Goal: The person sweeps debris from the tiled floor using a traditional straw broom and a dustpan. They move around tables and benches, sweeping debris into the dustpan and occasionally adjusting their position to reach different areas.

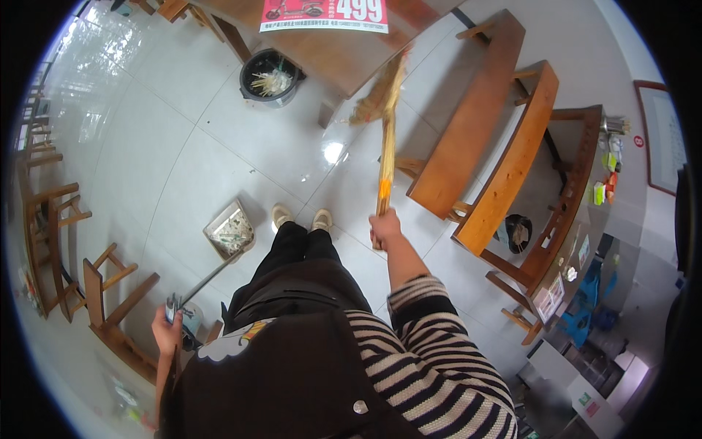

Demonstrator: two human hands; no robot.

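My right hand (386,228) grips the handle of a straw broom (388,137). The broom reaches forward, and its bristle head is partly beside and under the near corner of a wooden table (351,60). At the lower left, my left hand (168,324) is closed around the upper end of a dustpan's long metal handle. The dustpan (230,228) rests on the tiled floor left of my shoes, with small debris and scraps inside it.
Two long wooden benches (477,115) (515,159) stand at the right, beside another table (581,219). A black bin (269,77) with skewers and tissue is ahead, and a lined bin (517,233) sits under the right table. Wooden stools (109,274) are at the left.
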